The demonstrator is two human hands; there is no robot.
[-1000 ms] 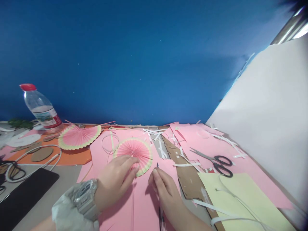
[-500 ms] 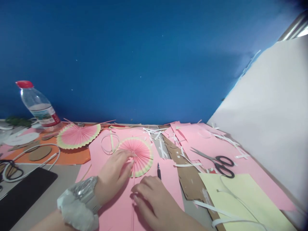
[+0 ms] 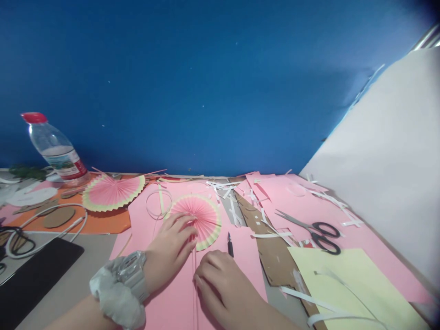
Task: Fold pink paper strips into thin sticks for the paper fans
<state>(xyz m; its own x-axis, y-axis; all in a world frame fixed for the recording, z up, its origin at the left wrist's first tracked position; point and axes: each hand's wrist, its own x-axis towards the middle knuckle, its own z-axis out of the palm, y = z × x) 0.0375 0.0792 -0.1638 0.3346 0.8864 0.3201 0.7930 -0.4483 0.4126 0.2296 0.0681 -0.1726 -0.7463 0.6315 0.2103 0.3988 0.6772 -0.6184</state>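
Observation:
A round pleated paper fan (image 3: 208, 220), pink with a pale yellow rim, lies on a sheet of pink paper (image 3: 172, 298). My left hand (image 3: 172, 243) reaches over its lower left part, fingertips pressed together near the centre and lower seam, holding it down. Two thin pink sticks (image 3: 194, 302) run from the fan's bottom towards me. My right hand (image 3: 223, 286) is closed, with curled fingers at the sticks; its grip is partly hidden under the palm. Just beyond it, a black pen (image 3: 230, 245) rests on the pink paper.
To the right are black-handled scissors (image 3: 314, 230), a pale yellow sheet (image 3: 343, 270), a cardboard strip (image 3: 275, 256) and white paper scraps. Leftward are a second fan (image 3: 115, 193) on orange paper (image 3: 113, 224), a bottle (image 3: 62, 156), a black phone (image 3: 41, 279) and a white cable (image 3: 74, 224).
The whole view has shifted slightly. My left fingers have moved a little over the fan, their tips now closer together by the seam. My right hand stays at the sticks.

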